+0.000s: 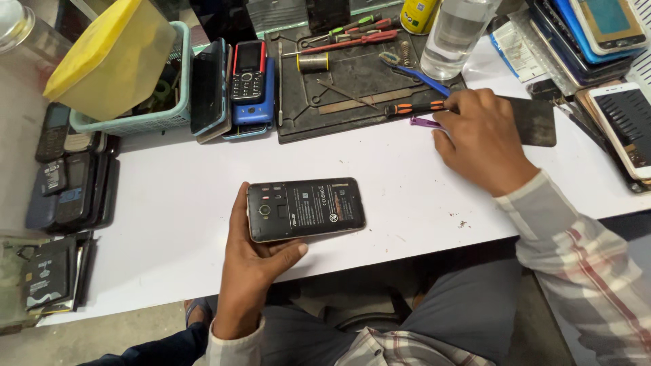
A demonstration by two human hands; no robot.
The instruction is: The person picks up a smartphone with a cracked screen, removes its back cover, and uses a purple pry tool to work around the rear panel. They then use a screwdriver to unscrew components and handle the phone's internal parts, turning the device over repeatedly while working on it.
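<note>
My left hand (249, 264) holds a black smartphone (305, 209) with its back cover off, lying flat near the front of the white table (176, 210); the battery and camera show. My right hand (483, 139) is at the back right, its fingers closed around the black-and-orange handle of a screwdriver (413, 108) lying at the edge of a dark work mat (352, 74). A small purple pry tool (424, 123) lies just below that handle, by my fingertips.
On the mat lie several screwdrivers, tweezers and a solder spool (312, 62). A clear bottle (458, 34) stands at the back. Stacked phones (247, 81) sit beside a teal basket (146, 118) with a yellow lid. More phones pile at the far right (610, 47) and left (68, 176).
</note>
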